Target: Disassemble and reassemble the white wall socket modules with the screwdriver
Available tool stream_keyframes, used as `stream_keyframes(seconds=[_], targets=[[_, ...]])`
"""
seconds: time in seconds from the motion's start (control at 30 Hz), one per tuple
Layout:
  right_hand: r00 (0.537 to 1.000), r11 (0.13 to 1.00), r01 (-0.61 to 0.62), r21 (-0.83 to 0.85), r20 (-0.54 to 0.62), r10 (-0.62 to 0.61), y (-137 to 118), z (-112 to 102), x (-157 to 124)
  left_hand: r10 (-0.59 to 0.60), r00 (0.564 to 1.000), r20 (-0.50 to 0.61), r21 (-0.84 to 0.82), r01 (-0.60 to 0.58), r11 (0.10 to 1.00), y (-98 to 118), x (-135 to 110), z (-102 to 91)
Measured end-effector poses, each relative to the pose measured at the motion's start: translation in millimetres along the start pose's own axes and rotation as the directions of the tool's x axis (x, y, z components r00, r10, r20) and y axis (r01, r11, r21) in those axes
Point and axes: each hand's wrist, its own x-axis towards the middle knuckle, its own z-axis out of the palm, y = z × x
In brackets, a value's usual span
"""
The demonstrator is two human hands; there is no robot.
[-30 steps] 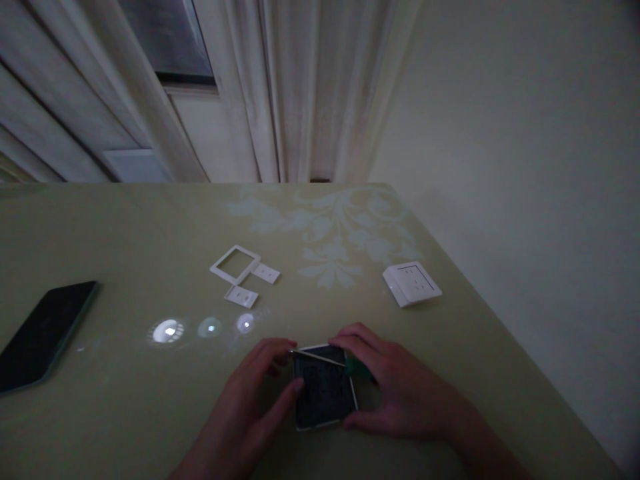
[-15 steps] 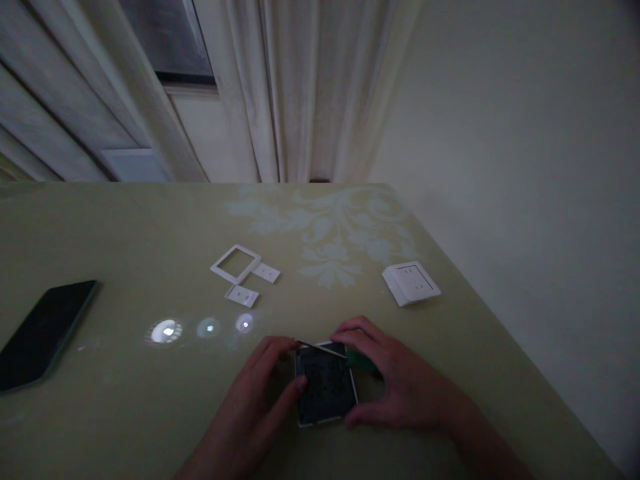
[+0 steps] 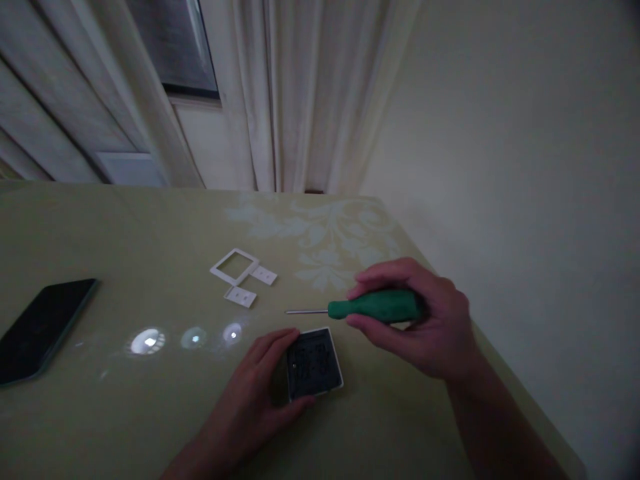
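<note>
A green-handled screwdriver (image 3: 377, 307) is gripped in my right hand (image 3: 430, 327), raised above the table with its metal shaft pointing left. My left hand (image 3: 255, 383) holds a square wall socket (image 3: 315, 363) by its left side, fingers at the far corner and thumb along the near edge. The socket's dark back faces up, with a white rim around it. Beyond my hands lie a white square frame (image 3: 219, 271) and two small white cover pieces, one (image 3: 240, 296) nearer me and one (image 3: 264, 275) touching or close to the frame.
A dark phone (image 3: 45, 330) lies at the left of the glossy table (image 3: 125, 253). Bright lamp reflections show on its surface. Curtains (image 3: 295, 100) hang behind the far edge, and a pale wall (image 3: 525, 167) runs along the right.
My right hand has lifted away from the socket, up and to the right, with the screwdriver now levelled. The socket has shifted slightly left and away from me in my left hand.
</note>
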Motion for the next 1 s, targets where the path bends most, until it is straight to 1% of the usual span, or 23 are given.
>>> stream_keyframes(seconds=[0.07,0.1,0.13,0.27,0.43,0.67,1.0], targets=[[0.98,0.997,0.06,0.052,-0.192,-0.049,-8,10,10,-0.007,1.0,-0.029,-0.018,0.006,1.0,-3,1,-0.1],[0.968,0.995,0.083,0.052,-0.241,-0.068,-10,17,13,-0.009,0.999,-0.038,-0.028,0.008,1.0,-4,1,0.1],[0.963,0.994,0.107,0.04,-0.254,-0.093,-11,23,15,-0.01,0.999,-0.04,-0.038,0.008,0.999,-5,1,0.5],[0.975,0.985,0.172,-0.023,-0.138,-0.173,-7,46,16,-0.006,1.0,-0.028,-0.065,0.004,0.998,-7,0,2.7],[0.985,0.986,0.166,0.015,-0.057,-0.165,-1,57,14,0.001,1.0,-0.01,-0.05,-0.002,0.999,-8,-1,4.4],[0.987,0.987,0.158,0.039,-0.026,-0.157,-1,63,13,0.007,1.0,-0.005,-0.058,-0.007,0.998,-3,0,2.7],[0.987,0.986,0.16,0.04,-0.018,-0.159,0,65,13,0.022,1.0,-0.013,-0.043,-0.023,0.999,-5,0,3.3]])
